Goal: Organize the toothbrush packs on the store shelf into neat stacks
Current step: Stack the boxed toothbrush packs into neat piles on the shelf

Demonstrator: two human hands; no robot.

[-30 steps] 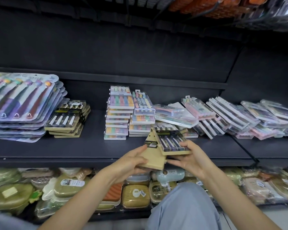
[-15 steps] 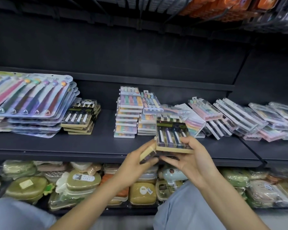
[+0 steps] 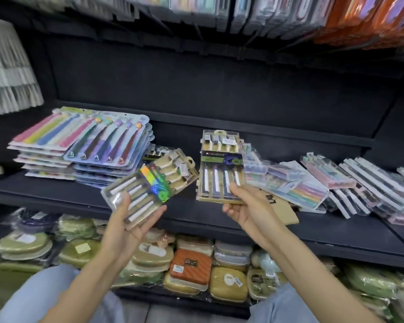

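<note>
My left hand (image 3: pixel 128 220) grips a tan toothbrush pack (image 3: pixel 149 183) with a shiny holographic label, tilted with its top to the upper right. My right hand (image 3: pixel 247 206) holds a second tan pack (image 3: pixel 221 169) upright by its lower edge, above the dark shelf (image 3: pixel 56 197). The two packs are apart, in front of the shelf. A stack of large pastel toothbrush cards (image 3: pixel 84 145) lies at the left. Behind the left pack, a few dark-and-tan packs (image 3: pixel 155 152) peek out. Clear packs of coloured brushes (image 3: pixel 296 187) sprawl unevenly at the right.
A tan cardboard pack (image 3: pixel 282 208) lies on the shelf under my right wrist. Black-and-white packs (image 3: pixel 369 183) lean at the far right. The lower shelf holds wrapped soap boxes (image 3: pixel 191 264). Hanging goods (image 3: pixel 219 10) crowd the top. My knees are at the bottom.
My hands have come apart, each holding one tan pack; before they held the packs together. The view has swung to the right and up, so the shelf contents appear shifted.
</note>
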